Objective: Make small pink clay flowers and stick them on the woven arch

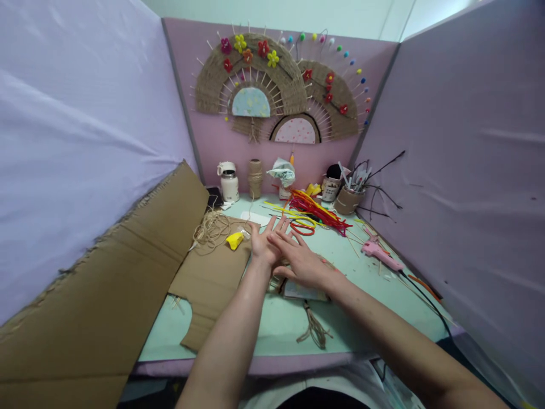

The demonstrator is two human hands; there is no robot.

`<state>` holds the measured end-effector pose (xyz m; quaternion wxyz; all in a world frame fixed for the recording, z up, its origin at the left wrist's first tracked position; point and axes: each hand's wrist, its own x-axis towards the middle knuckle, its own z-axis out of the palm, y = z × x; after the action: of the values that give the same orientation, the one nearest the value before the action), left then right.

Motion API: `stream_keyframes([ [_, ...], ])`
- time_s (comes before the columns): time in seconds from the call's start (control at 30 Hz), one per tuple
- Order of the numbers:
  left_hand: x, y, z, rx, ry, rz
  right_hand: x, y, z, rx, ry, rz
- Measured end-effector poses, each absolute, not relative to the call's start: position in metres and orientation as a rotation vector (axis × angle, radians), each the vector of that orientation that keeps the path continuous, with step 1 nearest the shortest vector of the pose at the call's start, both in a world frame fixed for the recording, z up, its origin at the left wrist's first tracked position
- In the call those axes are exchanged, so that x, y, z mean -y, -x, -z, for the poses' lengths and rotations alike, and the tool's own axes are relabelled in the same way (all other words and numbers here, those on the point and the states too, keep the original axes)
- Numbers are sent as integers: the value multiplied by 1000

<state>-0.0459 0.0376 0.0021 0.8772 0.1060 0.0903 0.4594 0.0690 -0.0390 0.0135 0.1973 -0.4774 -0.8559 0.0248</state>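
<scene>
Brown string tassel (315, 326) towards me, the half-hidden fan (303, 292) lay crosswise below my right hand (303, 264), the nearer; both hands gripped nothing, right fingers across my upturned left hand (261, 249).

Logged from the head view: left hand (263, 250), bare, with slender fingers and a narrow wrist. Likewise right hand (300, 262), bare and slim-fingered, with a narrow wrist. Traced left forearm (236, 324) down to the near edge: uncovered over the whole visible length, slim, smoothly widening from the wrist. Traced right forearm (383, 324) out to the near right edge: uncovered too, same slim, gradually widening shape. Seen at the near edge, between both arms: black clothing (323, 399), plain, with a rounded outline. Seen around that: white cloth (264, 393), softly creased; cannot tell if worn.
</scene>
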Motion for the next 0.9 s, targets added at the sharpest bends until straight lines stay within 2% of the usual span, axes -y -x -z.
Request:
stream_keyframes([
  [0.67, -33, 39, 0, -189, -244, -845, 41, -69, -12, 2337, 1429, -19],
  [0.9, -34, 42, -3, -173, -175, -911, 51, -75, -6, 2372, 1411, 1],
])
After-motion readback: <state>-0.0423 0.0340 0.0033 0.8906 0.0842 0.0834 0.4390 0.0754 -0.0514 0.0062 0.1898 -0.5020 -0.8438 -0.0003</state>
